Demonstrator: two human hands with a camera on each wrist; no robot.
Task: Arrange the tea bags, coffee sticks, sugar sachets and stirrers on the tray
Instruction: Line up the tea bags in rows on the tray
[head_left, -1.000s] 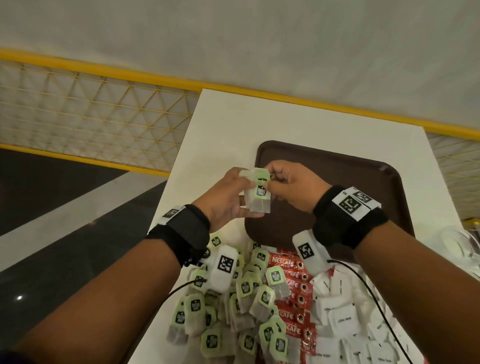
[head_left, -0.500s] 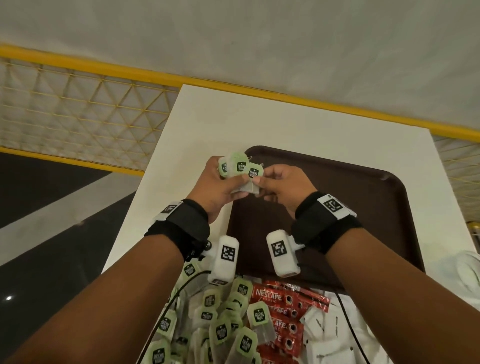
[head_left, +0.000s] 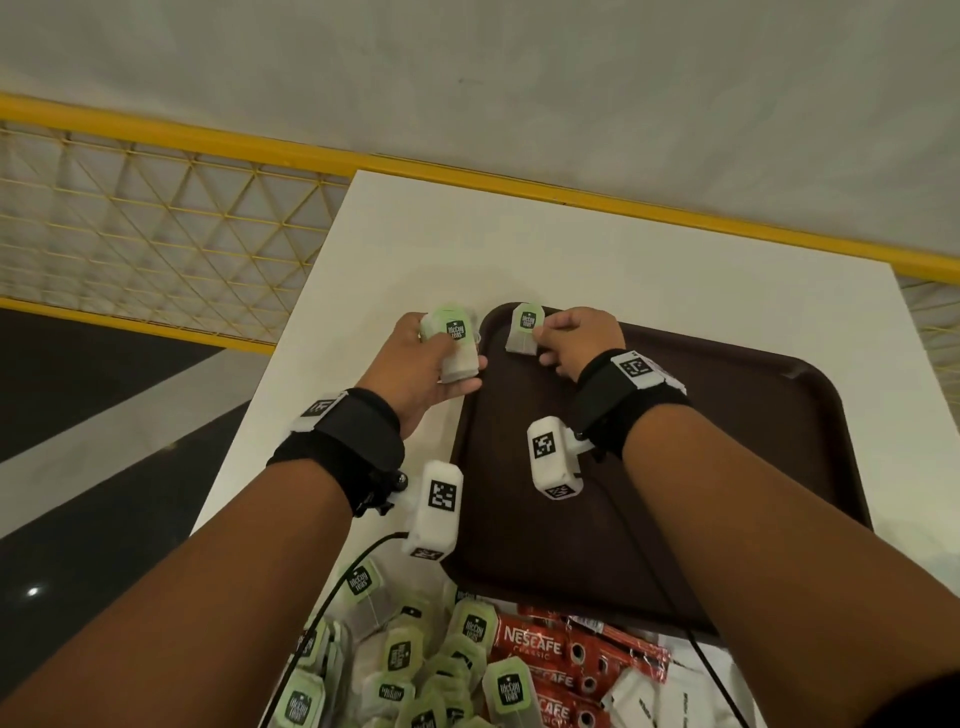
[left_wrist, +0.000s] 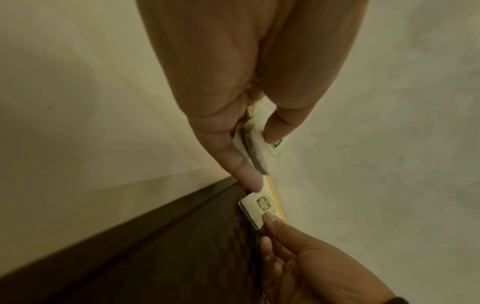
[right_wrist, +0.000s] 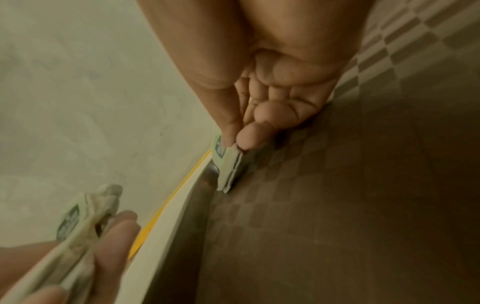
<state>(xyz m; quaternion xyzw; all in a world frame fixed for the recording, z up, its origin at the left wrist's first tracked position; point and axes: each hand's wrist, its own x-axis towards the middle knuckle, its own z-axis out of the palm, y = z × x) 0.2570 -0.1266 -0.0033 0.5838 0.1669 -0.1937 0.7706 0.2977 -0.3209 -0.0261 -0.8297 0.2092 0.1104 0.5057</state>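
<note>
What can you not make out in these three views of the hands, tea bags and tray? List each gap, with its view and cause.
- How many tea bags the left hand grips: fingers cover the bundle in head view; blurred in both wrist views.
- Whether the right hand's tea bags touch the tray: right wrist view is blurred.
- Stirrers: none visible; bottom edge crops the pile.

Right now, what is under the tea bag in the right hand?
The tea bag, pinched by the right hand, sits over the brown tray's far-left corner. Whether its lower edge touches the tray is unclear.
</note>
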